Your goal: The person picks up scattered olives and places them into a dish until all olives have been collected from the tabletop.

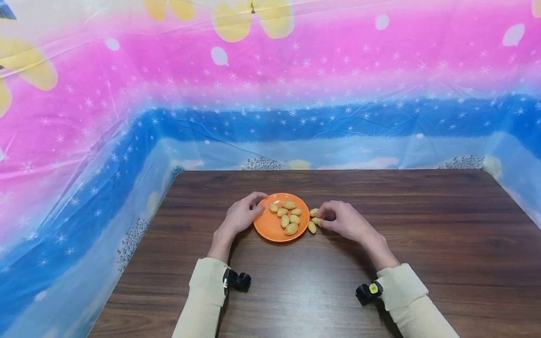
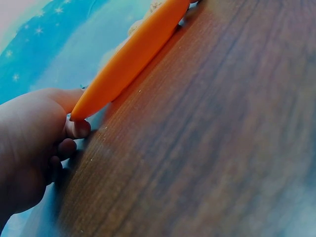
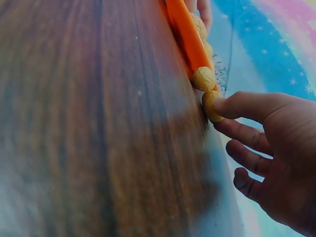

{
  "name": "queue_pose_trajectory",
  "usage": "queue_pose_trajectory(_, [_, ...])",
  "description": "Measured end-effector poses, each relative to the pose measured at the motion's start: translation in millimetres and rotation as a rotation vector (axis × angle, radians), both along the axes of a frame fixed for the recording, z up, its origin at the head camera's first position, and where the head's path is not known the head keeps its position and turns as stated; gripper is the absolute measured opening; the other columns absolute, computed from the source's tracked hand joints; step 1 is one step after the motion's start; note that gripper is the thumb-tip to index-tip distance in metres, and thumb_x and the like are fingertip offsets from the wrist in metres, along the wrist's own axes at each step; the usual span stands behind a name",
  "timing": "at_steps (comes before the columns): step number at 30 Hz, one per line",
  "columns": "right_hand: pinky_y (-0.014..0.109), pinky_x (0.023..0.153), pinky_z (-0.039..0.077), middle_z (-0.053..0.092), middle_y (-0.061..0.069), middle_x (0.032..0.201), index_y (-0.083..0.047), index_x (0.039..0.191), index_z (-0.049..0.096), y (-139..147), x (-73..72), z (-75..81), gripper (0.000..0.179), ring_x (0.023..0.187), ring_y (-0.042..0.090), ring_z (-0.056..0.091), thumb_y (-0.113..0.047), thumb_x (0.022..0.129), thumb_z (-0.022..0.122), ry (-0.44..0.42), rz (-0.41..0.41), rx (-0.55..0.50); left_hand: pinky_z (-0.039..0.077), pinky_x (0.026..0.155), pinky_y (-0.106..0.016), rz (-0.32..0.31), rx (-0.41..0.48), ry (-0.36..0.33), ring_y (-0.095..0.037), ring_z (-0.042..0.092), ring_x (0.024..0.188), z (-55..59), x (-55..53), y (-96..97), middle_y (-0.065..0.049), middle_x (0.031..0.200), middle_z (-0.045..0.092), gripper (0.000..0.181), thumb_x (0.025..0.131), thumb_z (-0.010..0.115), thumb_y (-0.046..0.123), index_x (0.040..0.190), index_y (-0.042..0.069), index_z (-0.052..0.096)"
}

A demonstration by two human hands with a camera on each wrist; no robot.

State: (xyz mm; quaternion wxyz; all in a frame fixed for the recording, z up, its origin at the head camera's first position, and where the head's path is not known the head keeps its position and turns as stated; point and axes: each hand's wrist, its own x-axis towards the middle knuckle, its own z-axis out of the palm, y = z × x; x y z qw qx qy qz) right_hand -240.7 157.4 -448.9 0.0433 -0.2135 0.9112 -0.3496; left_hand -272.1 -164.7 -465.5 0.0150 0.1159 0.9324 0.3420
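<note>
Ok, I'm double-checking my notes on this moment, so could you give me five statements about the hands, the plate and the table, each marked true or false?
1. The left hand pinches the rim of the orange plate. True.
2. Every yellowish piece lies on the plate. False: some pieces lie beside it, on the right hand's side.
3. The right hand has thumb and finger on a yellowish piece beside the plate. True.
4. The table is plain white. False: the table is dark brown with a wood grain.
5. The plate is bare. False: several yellowish pieces rest on it.
</note>
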Motion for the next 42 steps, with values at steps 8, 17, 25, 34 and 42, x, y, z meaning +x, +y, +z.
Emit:
queue_pose_trajectory(8, [0.034,0.065,0.05,0.067,-0.002,0.097,-0.015,0.103,0.072,0.9,0.4,1.6,0.01,0.078,0.014,0.06,-0.015,0.092,0.074,-0.016,0.008,-0.021,0.033,0.062,-0.033,0.002,0.0,0.001,-0.021,0.047,0.061,0.1,0.1,0.1,-0.003,0.076,0.053,0.032,0.103,0.058,0.034,0.135,0.029,0.059])
queue_pose_trajectory(17, [0.034,0.063,0.05,0.066,-0.003,0.098,-0.018,0.103,0.073,-1.4,-1.4,5.1,0.011,0.077,0.014,0.06,-0.018,0.092,0.074,0.019,-0.004,-0.024,0.034,0.062,-0.033,0.009,-0.003,-0.001,-0.021,0.047,0.061,-0.6,0.1,-1.9,-0.002,0.076,0.053,0.032,0.103,0.058,0.034,0.135,0.029,0.059])
queue_pose_trajectory(25, [0.034,0.068,0.05,0.065,-0.004,0.096,-0.017,0.104,0.073,-7.3,1.7,10.6,0.013,0.082,0.014,0.06,-0.016,0.092,0.075,0.056,0.01,-0.048,0.034,0.06,-0.032,0.004,-0.005,0.006,-0.021,0.048,0.06,-3.5,-0.5,-2.5,-0.002,0.075,0.054,0.033,0.103,0.057,0.034,0.136,0.029,0.059])
queue_pose_trajectory(34, [0.037,0.075,0.049,0.067,-0.005,0.099,-0.019,0.102,0.074,-20.8,1.2,19.1,0.012,0.086,0.017,0.059,-0.017,0.09,0.076,0.131,0.059,-0.033,0.034,0.06,-0.032,0.0,0.004,0.011,-0.021,0.049,0.06,-4.6,-0.9,0.3,-0.002,0.074,0.053,0.033,0.103,0.058,0.033,0.136,0.029,0.059])
queue_pose_trajectory(42, [0.037,0.076,0.047,0.066,-0.006,0.098,-0.018,0.102,0.074,-47.1,-8.1,32.2,0.011,0.089,0.023,0.057,-0.017,0.092,0.074,0.143,0.14,-0.003,0.032,0.059,-0.031,-0.013,-0.008,0.028,-0.019,0.046,0.058,-4.0,-2.2,-1.8,0.0,0.072,0.052,0.032,0.103,0.059,0.032,0.134,0.029,0.06])
